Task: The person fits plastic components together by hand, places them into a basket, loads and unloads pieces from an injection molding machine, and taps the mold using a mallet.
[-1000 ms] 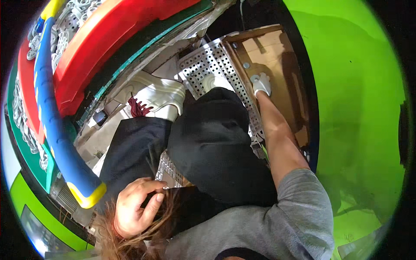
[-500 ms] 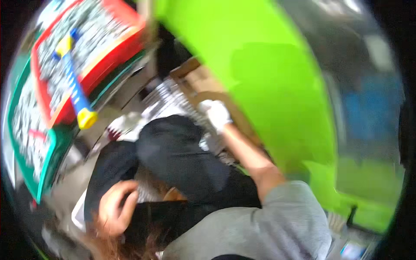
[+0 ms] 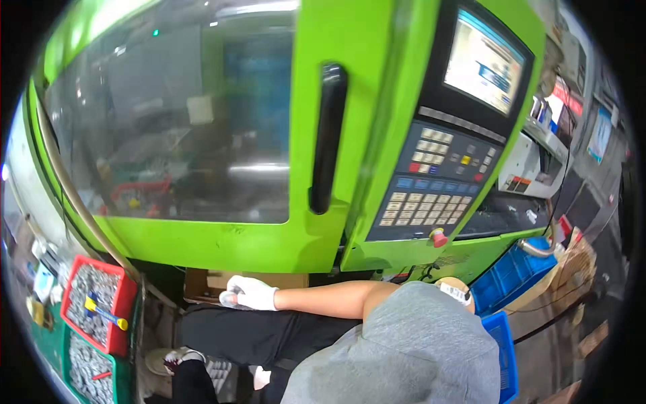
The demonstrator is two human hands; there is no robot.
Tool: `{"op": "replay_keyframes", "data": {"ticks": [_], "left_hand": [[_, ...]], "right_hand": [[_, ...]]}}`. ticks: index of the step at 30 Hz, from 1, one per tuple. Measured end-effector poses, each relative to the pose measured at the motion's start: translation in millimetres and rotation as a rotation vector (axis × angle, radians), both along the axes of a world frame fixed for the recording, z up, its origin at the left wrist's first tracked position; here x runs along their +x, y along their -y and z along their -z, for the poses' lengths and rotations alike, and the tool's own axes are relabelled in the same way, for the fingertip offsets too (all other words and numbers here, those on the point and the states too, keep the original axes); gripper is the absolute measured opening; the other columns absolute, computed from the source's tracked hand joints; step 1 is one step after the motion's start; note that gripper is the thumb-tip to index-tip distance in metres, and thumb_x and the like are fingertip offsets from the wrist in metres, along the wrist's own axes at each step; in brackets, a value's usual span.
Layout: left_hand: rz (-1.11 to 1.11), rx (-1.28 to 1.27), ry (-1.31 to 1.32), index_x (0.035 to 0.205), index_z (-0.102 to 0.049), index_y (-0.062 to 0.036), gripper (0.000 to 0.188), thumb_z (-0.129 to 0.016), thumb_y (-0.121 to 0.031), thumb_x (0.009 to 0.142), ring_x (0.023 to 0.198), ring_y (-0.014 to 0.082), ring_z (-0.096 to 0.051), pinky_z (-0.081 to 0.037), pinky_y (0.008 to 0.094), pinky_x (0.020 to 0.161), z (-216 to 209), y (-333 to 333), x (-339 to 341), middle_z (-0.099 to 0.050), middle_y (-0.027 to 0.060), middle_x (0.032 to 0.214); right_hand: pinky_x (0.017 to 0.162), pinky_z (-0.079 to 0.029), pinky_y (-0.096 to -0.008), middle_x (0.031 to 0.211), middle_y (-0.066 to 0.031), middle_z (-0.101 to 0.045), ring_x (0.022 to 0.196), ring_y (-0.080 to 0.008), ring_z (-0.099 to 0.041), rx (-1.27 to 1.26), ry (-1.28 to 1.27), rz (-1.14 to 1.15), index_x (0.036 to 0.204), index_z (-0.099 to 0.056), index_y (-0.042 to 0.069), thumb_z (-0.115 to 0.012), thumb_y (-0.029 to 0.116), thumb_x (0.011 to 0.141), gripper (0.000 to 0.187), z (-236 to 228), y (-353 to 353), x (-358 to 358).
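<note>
My right hand (image 3: pixel 250 294), in a white glove, reaches left along the lower edge of a green machine (image 3: pixel 235 244). Its fingers are curled together; whatever they may hold is hidden. Just beside it is a brown cardboard box (image 3: pixel 291 280), partly under the machine. My dark-trousered leg (image 3: pixel 235 331) lies directly below the hand. My left hand does not show.
A red bin (image 3: pixel 122 342) and a green bin (image 3: pixel 124 377), both of small grey parts, stand at left; a blue-yellow handled tool (image 3: pixel 108 315) lies on the red one. A control panel (image 3: pixel 431 182) and blue crates (image 3: pixel 515 269) are at right.
My view has swung up and right, bringing the machine's door and control panel in. My bare left hand has left the picture. The gloved right hand is still near the cardboard box.
</note>
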State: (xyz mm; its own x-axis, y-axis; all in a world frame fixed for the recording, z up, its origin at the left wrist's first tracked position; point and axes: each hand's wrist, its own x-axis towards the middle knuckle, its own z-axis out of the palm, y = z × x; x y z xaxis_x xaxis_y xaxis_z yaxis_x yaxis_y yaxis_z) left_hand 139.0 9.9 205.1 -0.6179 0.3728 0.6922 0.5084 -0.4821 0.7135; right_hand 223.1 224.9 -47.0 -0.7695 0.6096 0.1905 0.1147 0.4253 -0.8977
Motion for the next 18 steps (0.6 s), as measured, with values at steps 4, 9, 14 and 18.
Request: {"op": "replay_keyframes", "data": {"ticks": [4, 9, 14, 18], "left_hand": [[-0.039, 0.121, -0.1, 0.095, -0.058, -0.0003, 0.025, -0.048, -0.023, 0.09, 0.089, 0.0203, -0.058, -0.047, 0.0345, 0.081, -48, -12, 53, -0.061, 0.0129, 0.098], [-0.074, 0.247, -0.173, 0.097, -0.058, -0.0002, 0.025, -0.047, -0.022, 0.09, 0.089, 0.0201, -0.058, -0.047, 0.0347, 0.08, -92, -30, 97, -0.06, 0.0127, 0.099], [-0.175, 0.342, -0.23, 0.098, -0.057, -0.0001, 0.024, -0.046, -0.021, 0.091, 0.089, 0.0199, -0.058, -0.048, 0.0349, 0.08, -127, -41, 117, -0.06, 0.0125, 0.1], [-0.434, 0.325, -0.286, 0.099, -0.057, -0.0001, 0.024, -0.046, -0.02, 0.092, 0.089, 0.0197, -0.058, -0.048, 0.035, 0.079, -108, -29, 72, -0.06, 0.0123, 0.1]], "right_hand": [[0.071, -0.046, -0.0328, 0.081, -0.0085, -0.059, 0.077, -0.0195, -0.057, 0.084, -0.016, 0.011, 0.092, -0.052, 0.005, -0.061, 0.03, 0.085, 0.028, -26, 8, 26], [0.074, -0.046, -0.0341, 0.085, -0.0102, -0.06, 0.08, -0.0204, -0.057, 0.088, -0.068, 0.029, 0.094, -0.053, 0.004, -0.062, 0.028, 0.083, 0.027, -52, 10, 45], [0.074, -0.045, -0.0347, 0.086, -0.0101, -0.06, 0.081, -0.0207, -0.057, 0.048, -0.091, -0.045, 0.097, -0.053, 0.005, -0.063, 0.03, 0.084, 0.03, -87, 24, 38], [0.06, -0.045, -0.0303, 0.076, -0.0068, -0.062, 0.062, -0.0149, -0.055, 0.113, -0.032, -0.26, 0.082, -0.06, 0.001, -0.062, 0.025, 0.077, 0.025, -117, 37, -1]]}}
